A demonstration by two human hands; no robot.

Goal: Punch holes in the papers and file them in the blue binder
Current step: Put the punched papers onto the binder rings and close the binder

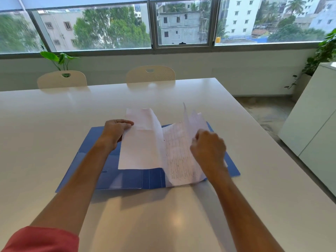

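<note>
The blue binder [127, 177] is lying open on the white table [54, 124], a little below the middle of the frame, and the papers [145, 140] are standing up over it like turning pages. The left hand [113, 132] is pinching the left edge of a blank sheet between thumb and curled fingers, holding it upright. The right hand [209, 147] is curled against the written sheets to the right of centre — its fingertips are hidden behind the knuckles, so I cannot tell whether it is gripping a sheet or only pushing.

This looks like the filing stage: the person seems to be leafing through sheets already sitting at the binder's spine. No hole punch is showing anywhere in view. The next move is likely calling for laying the raised sheets flat to one side — gently, since thin paper held at one edge tears or creases easily.
</note>
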